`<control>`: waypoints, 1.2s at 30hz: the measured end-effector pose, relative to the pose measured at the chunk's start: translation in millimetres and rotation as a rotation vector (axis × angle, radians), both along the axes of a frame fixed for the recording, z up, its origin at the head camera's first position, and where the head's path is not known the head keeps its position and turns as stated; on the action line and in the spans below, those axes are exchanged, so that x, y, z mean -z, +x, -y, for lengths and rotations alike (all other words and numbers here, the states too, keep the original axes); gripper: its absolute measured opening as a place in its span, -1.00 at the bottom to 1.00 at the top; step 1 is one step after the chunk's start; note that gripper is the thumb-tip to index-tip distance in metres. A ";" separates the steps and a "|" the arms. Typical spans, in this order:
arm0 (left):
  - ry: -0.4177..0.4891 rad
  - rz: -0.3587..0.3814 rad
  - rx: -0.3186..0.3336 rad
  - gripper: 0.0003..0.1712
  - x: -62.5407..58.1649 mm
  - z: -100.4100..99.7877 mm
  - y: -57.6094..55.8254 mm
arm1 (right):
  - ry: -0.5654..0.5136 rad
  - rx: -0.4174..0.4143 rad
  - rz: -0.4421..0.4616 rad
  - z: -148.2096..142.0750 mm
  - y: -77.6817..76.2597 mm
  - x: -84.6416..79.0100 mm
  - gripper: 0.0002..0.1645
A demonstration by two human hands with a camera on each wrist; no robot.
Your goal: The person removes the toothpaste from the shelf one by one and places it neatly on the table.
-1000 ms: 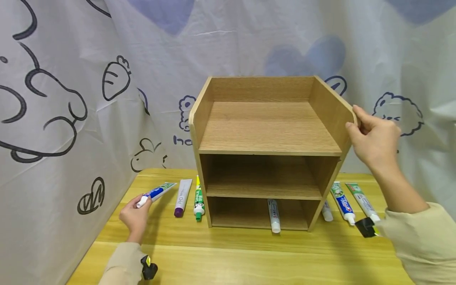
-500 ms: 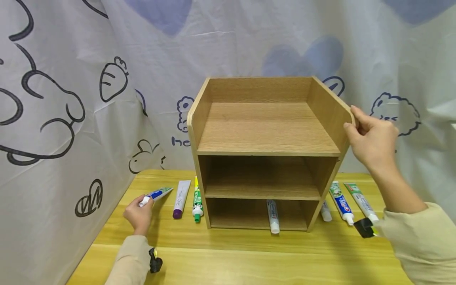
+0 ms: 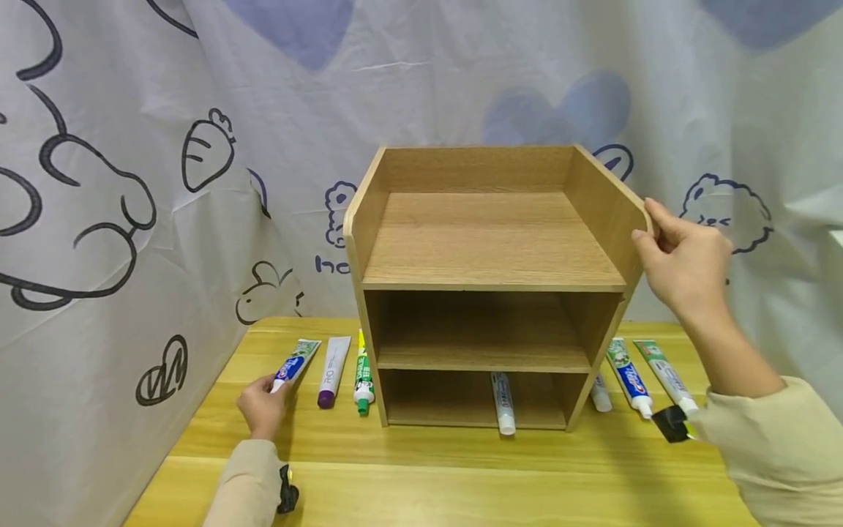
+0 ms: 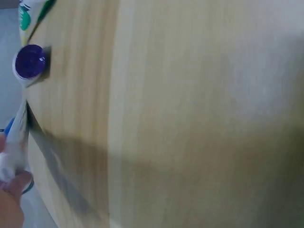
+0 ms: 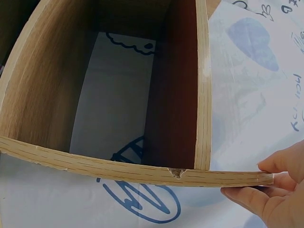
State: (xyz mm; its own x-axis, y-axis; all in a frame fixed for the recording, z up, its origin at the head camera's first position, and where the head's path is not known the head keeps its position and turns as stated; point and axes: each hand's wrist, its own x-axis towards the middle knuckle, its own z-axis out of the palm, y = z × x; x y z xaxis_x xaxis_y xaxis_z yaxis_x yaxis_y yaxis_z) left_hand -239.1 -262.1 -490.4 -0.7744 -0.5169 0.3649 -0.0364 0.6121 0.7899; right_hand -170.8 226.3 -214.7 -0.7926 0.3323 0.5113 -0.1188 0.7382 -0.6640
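Note:
My left hand [image 3: 263,408] pinches the white cap end of a blue, white and green toothpaste tube [image 3: 296,362], which slants away low over the left of the table. In the left wrist view, the thumb and a fingertip are at the cap end of that tube [image 4: 17,142], partly cut off by the frame edge. A wooden shelf [image 3: 494,285] stands in the middle. My right hand [image 3: 685,256] grips the upper front corner of its right side panel; in the right wrist view the thumb and fingers [image 5: 280,164] hold the panel's edge [image 5: 228,178] between them.
A purple-capped tube [image 3: 334,372] and a green-capped tube [image 3: 364,377] lie left of the shelf. One white tube [image 3: 503,402] pokes out of the bottom compartment. Several tubes lie on the right, including a blue and green one [image 3: 628,377]. A patterned curtain [image 3: 276,146] hangs behind.
My left hand has moved slightly right and lower with the toothpaste tube, whose far end has come down toward the table. The right hand keeps its grip on the shelf.

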 end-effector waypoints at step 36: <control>0.008 -0.070 0.156 -0.27 3.5 -25.4 22.6 | 0.008 0.001 -0.016 0.9 0.0 -0.3 -0.49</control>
